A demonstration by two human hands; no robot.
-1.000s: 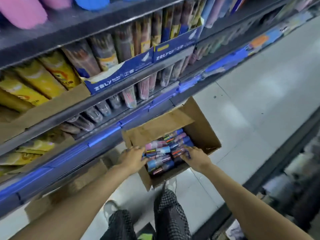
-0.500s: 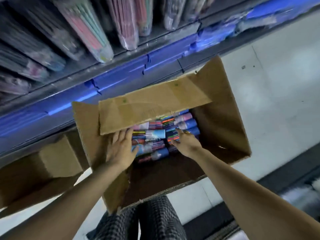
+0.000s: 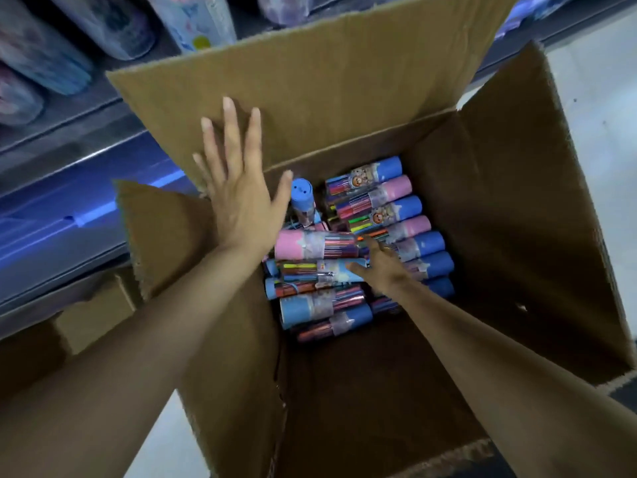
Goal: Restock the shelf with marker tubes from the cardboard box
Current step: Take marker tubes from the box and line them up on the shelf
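Note:
An open cardboard box [image 3: 499, 215] stands on the floor below me, with several blue and pink marker tubes [image 3: 389, 205] lying in its far half. My left hand [image 3: 238, 188] presses flat, fingers straight, against the box's far flap [image 3: 310, 91] and holds it back. Deep in the box, my right hand [image 3: 379, 263] lies on the tubes with its fingers curling over a blue tube [image 3: 320, 270]. One blue tube [image 3: 302, 201] stands on end by the far wall.
The shelf [image 3: 69, 208] with blue price rails runs along the left, with packaged goods [image 3: 113, 25] on the tier above. Another cardboard box [image 3: 93, 315] sits under the shelf at the left. Pale floor tiles [image 3: 599, 98] lie to the right.
My head has dropped much closer to the box. My left hand moved up from the box's left side onto the far flap and pushed it back. My right hand went deeper among the tubes.

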